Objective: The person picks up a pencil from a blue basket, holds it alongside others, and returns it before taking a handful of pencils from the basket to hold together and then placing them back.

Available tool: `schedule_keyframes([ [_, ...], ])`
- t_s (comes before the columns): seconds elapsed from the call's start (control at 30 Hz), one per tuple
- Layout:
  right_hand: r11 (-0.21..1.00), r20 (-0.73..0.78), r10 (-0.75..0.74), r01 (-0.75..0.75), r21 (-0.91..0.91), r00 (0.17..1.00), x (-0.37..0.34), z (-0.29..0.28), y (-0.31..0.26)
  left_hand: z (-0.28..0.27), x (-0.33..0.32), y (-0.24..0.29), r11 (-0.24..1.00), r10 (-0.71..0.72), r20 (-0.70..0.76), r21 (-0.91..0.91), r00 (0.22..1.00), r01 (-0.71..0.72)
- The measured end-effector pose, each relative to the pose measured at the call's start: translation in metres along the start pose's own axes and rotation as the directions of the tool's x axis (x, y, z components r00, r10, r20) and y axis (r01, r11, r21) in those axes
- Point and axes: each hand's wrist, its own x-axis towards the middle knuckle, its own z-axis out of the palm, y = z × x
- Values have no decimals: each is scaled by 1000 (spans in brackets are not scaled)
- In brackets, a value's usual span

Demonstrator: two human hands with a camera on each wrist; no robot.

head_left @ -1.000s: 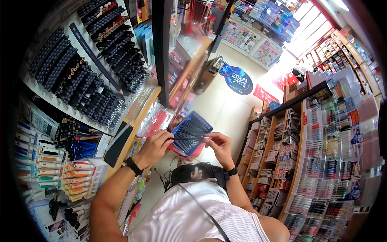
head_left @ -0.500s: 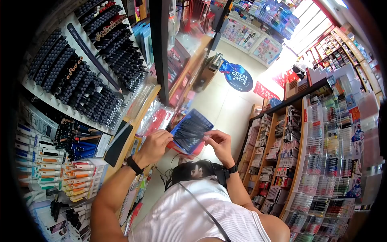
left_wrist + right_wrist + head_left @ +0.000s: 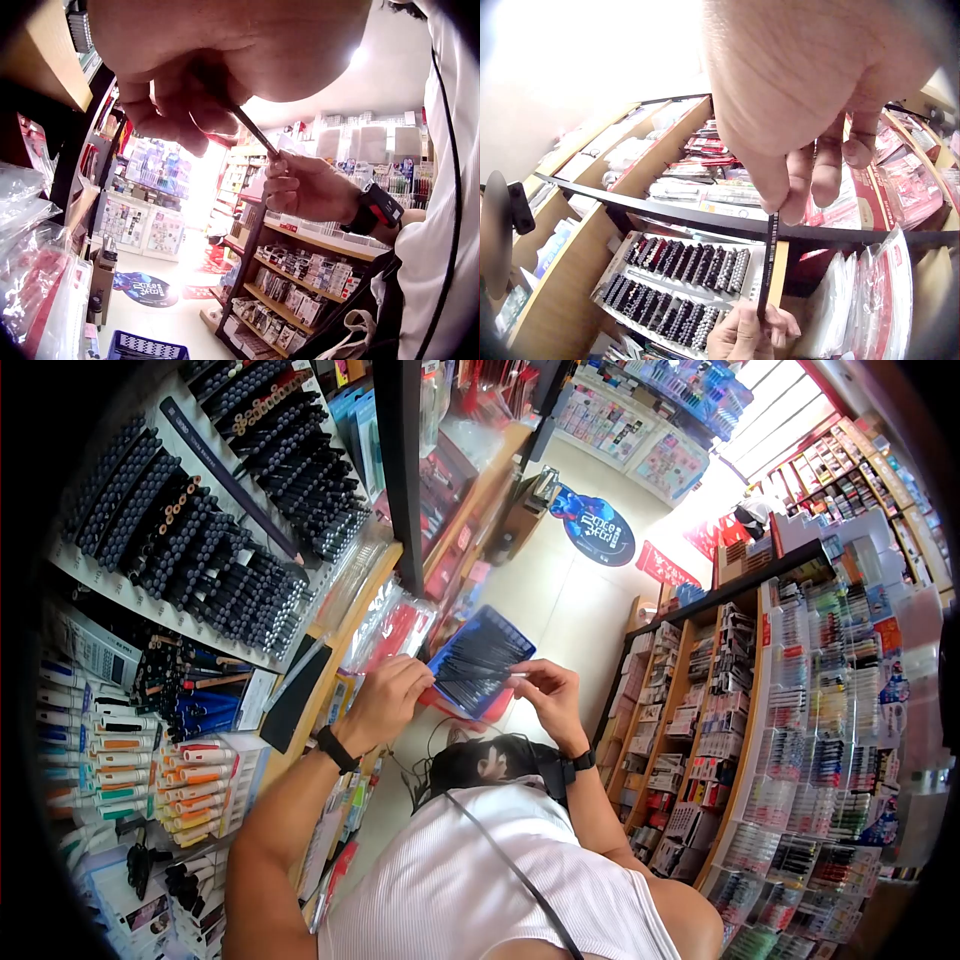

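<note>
pencil rack [image 3: 130, 606] at 10 o'clock, marker pens [image 3: 195, 790] at 8, stocked shelving [image 3: 738, 740] at 3. black post [image 3: 396, 490] at 11, between rack and aisle. blue basket [image 3: 508, 622] of dark sticks at 12, below hands. left hand [image 3: 388, 698] and right hand [image 3: 555, 700] pinch opposite ends of one dark pencil [image 3: 768, 262].

Blue sticker [image 3: 601, 532] on pale floor [image 3: 548, 610], red sign [image 3: 666, 566] near it
</note>
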Motion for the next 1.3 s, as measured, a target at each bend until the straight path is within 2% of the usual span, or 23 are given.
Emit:
schedule_keyframes([
  [0.1,1000,-6,0,0,24,1000,-1,1,-1,1,0,2,1000,3,24,12,1000,-4],
  [0.17,999,-4,22,-22,29,1000,-1,1,-3,3,2,8,1000,-23,-74,-21,997,21],
  [0.33,999,-7,30,-30,40,1000,-2,1,0,1,-2,0,999,-54,24,2,998,54],
  [0.4,999,-16,-14,15,44,1000,-2,3,0,0,-1,0,1000,-12,46,21,999,11],
  [0.53,999,-24,-5,7,49,1000,-2,3,1,2,2,6,999,-32,-60,-20,998,30],
  [0.6,998,3,49,-49,47,999,-3,1,-1,3,0,2,1000,-29,-21,-10,999,29],
  [0.7,999,-22,4,-3,53,1000,-2,5,-3,2,-3,-3,1000,-5,48,25,999,3],
  [0.73,999,-21,4,-3,53,1000,-2,5,-3,3,-2,-2,1000,-5,48,26,999,4],
  [0.8,999,-22,1,0,43,1000,-3,5,-3,4,0,3,999,-40,-42,-24,998,39],
  [0.93,999,-19,-5,6,43,1000,-2,6,-3,3,0,2,999,-42,-34,-1,999,42],
  [1.03,999,-24,-4,5,48,1000,-3,6,-3,3,-2,-1,1000,4,40,27,999,-5],
  [1.1,999,-19,-14,15,41,1000,-3,5,-3,4,0,4,1000,-30,-34,-10,999,29],
  [1.23,999,10,24,-24,44,1000,-3,1,1,3,-1,2,999,-26,-36,-29,999,25],
  [1.3,998,0,30,-30,57,1000,-4,2,-3,1,-2,1,1000,-21,37,21,999,21],
])
